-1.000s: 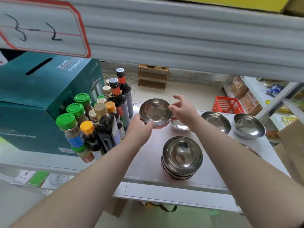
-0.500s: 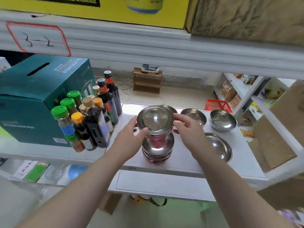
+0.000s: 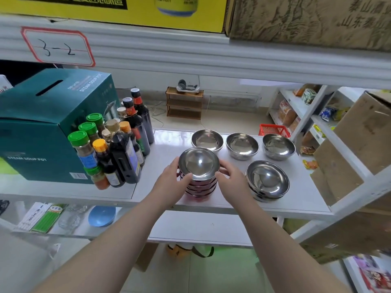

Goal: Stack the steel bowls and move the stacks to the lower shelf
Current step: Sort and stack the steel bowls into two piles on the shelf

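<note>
While both hands grasp it from opposite sides, a stack of steel bowls [image 3: 200,176] stands near the front edge of a white shelf [image 3: 300,199], its top bowl [image 3: 198,163] open side up and tilted slightly toward the camera. The left hand [image 3: 171,182] presses its fingers against the stack's left side, and the right hand [image 3: 231,180] curls its fingers around the right side. Just to the right sits a second, shorter stack of bowls [image 3: 267,181]. Behind the two stacks, three single bowls stand apart in a row: a left bowl [image 3: 207,140], a middle bowl [image 3: 242,146] and a right bowl [image 3: 278,146]. To the left of the held stack is a cluster of sauce bottles and spice jars [image 3: 114,149], and beyond them a dark green cardboard box [image 3: 42,127] printed "STEAM SOUP POT". A lower shelf [image 3: 201,229] shows beneath the forearms. On the beam above, a red-edged label [image 3: 58,47] reads "3-2".
</note>
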